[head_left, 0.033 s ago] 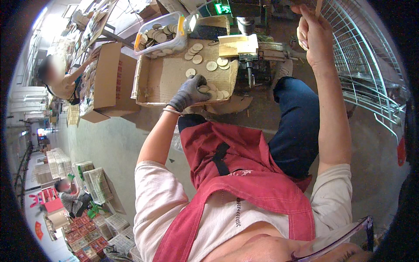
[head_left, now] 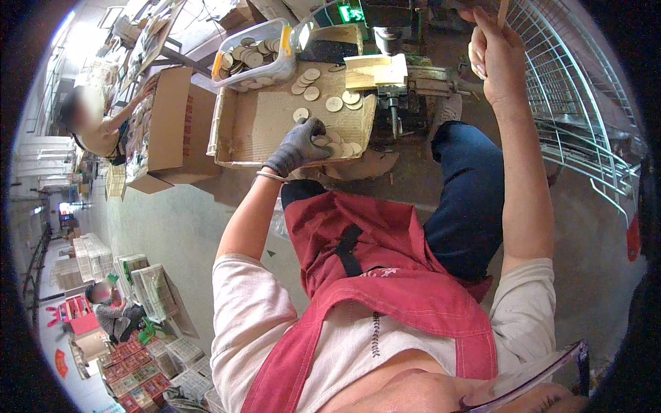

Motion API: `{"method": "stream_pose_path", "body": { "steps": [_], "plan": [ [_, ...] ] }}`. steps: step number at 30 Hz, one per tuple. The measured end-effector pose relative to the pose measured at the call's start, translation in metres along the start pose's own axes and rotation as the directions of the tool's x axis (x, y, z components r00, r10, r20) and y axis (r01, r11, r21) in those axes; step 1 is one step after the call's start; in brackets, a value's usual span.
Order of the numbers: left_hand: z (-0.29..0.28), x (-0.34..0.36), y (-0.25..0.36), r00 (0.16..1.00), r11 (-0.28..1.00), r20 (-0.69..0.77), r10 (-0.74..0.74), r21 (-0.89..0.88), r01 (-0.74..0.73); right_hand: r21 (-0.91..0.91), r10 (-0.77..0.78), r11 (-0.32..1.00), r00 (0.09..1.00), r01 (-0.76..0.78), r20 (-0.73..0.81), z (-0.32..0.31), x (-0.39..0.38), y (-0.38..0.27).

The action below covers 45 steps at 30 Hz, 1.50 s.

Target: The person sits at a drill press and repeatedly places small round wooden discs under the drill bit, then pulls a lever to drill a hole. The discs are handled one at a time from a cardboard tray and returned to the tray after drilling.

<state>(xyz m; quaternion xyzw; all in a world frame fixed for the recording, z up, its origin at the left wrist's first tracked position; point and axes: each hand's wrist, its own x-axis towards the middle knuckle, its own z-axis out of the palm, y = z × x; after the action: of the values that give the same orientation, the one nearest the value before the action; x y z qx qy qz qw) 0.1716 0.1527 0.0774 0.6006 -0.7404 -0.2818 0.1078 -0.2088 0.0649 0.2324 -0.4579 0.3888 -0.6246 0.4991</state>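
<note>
My left hand [head_left: 299, 146], in a grey glove, has its fingers curled on pale round wooden discs [head_left: 336, 149] at the front right of a shallow cardboard tray [head_left: 255, 131]; more discs [head_left: 312, 91] lie loose farther back in it. My bare right hand [head_left: 492, 58] is raised at the top right, closed on a thin wooden stick [head_left: 503, 12] that runs out of view. Between my hands stands a metal machine [head_left: 394, 113] with a pale wooden block [head_left: 375, 71] on it. A clear tub with yellow handles [head_left: 275, 69], holding many discs, is behind the tray.
A wire cage [head_left: 571, 103] is close on my right. At left, a person [head_left: 103, 131] works beside a large cardboard box [head_left: 169, 131]; another person [head_left: 113, 313] is lower down among stacked crates [head_left: 155, 292]. My knees are under the tray and machine.
</note>
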Motion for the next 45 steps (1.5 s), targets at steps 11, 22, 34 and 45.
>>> {"method": "stream_pose_path", "body": {
  "steps": [11,22,34,45],
  "plan": [
    [-0.004,0.012,-0.005,0.980,0.991,0.158,0.119,0.038,-0.126,-0.030,-0.033,0.999,0.999,0.033,-0.021,0.007,-0.004,-0.003],
    [-0.052,-0.012,-0.011,0.979,0.929,-0.204,-0.016,0.359,0.090,-0.002,-0.024,1.000,1.000,0.024,0.009,0.002,0.000,-0.001],
    [-0.035,-0.039,-0.036,0.959,0.883,-0.243,-0.148,0.404,0.239,-0.010,0.030,1.000,0.999,-0.030,-0.021,0.006,-0.001,-0.003],
    [-0.037,-0.033,-0.032,0.963,0.855,-0.230,-0.139,0.463,0.234,0.002,0.006,1.000,1.000,-0.006,-0.027,0.002,-0.001,-0.002]
  ]
}}
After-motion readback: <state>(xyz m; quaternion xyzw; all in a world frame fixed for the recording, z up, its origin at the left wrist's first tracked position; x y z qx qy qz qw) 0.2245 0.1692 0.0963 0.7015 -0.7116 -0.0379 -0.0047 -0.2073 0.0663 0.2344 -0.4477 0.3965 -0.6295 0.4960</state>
